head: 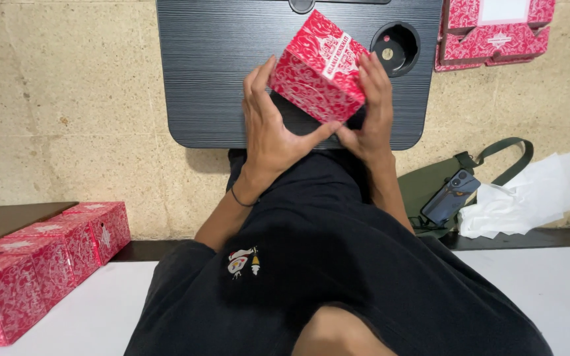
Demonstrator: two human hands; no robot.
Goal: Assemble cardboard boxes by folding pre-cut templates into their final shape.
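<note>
Both hands grip a red patterned box (318, 68) tilted above the dark tabletop (219, 79). The left hand (268, 128) cups its lower side, and the right hand (371, 105) clasps its far end. It looks light, stiff cardboard, best held by the flat sides. The box is closed, so its contents stay hidden.

Black lap table (219, 72) on beige floor (67, 99), cup recess (395, 47)

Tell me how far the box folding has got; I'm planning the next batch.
Done: a row of closed red boxes sits at lower left. In hand: the left hand and right hand hold one red patterned box over the black lap desk. Left: flat red box blanks lie stacked at upper right.
</note>
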